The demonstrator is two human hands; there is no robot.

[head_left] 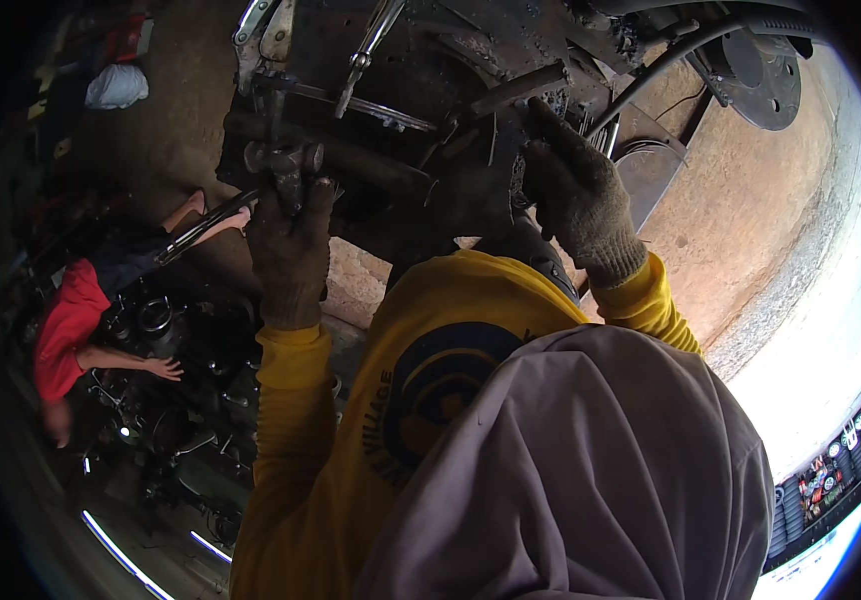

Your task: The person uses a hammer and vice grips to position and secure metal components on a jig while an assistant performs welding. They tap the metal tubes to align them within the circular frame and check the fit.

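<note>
My left hand (292, 240), in a brown knit glove, is curled around the lower part of a dark, hammer-like metal piece (287, 162) with a T-shaped head; its exact kind is unclear. A thick round bar or pipe (376, 168) runs just right of it. My right hand (581, 190), gloved alike, has its fingers stretched and apart beside the rough edge of a dark metal plate (491, 185). Whether they touch the plate is hard to tell. Shiny locking pliers (363, 62) stand beyond, above a flat metal strip (341, 98). A short tube (519, 90) lies close to my right fingertips.
A black cable or hose (671, 55) arcs at the far right near a round metal disc (766, 80). On the left, a person in a red shirt (66, 320) is beside dark machine parts (156, 318). A white bag (117, 87) lies on the brown floor (756, 200).
</note>
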